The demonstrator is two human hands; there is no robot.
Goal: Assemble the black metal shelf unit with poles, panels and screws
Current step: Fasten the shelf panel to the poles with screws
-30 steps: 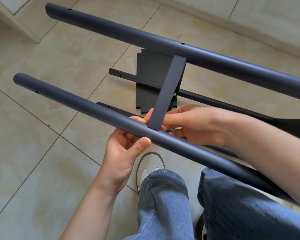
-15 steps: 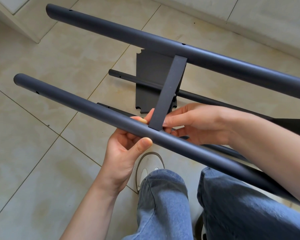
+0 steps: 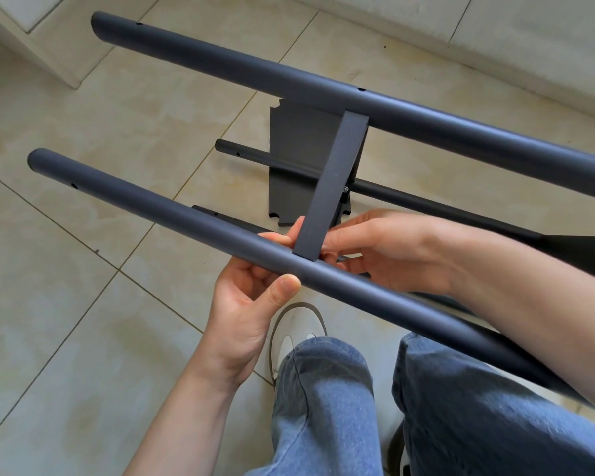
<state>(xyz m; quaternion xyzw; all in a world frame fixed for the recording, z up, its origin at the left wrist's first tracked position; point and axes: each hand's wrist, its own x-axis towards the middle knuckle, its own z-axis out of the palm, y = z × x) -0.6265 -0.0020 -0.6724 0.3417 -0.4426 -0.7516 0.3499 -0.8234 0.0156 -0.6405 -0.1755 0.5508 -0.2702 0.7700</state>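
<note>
Two thick dark poles run slantwise across the view, the near pole [image 3: 158,207] and the far pole [image 3: 409,111]. A flat black panel edge [image 3: 334,180] bridges them. My left hand [image 3: 251,297] grips the near pole from below, thumb on its front, fingertips beside the panel's near end. My right hand [image 3: 385,249] is behind the near pole, its fingers curled at the panel's near end; what they pinch is hidden. A small screw head [image 3: 346,189] shows on the panel's right side.
Two thinner black poles [image 3: 409,197] and a black panel face [image 3: 296,159] lie lower, over the tiled floor. My jeans-clad legs [image 3: 323,407] and a white shoe [image 3: 296,331] fill the bottom. A white ledge [image 3: 31,36] stands at top left.
Almost nothing has changed; my right fingers have shifted slightly at the panel's near end. Poles and left hand stay put.
</note>
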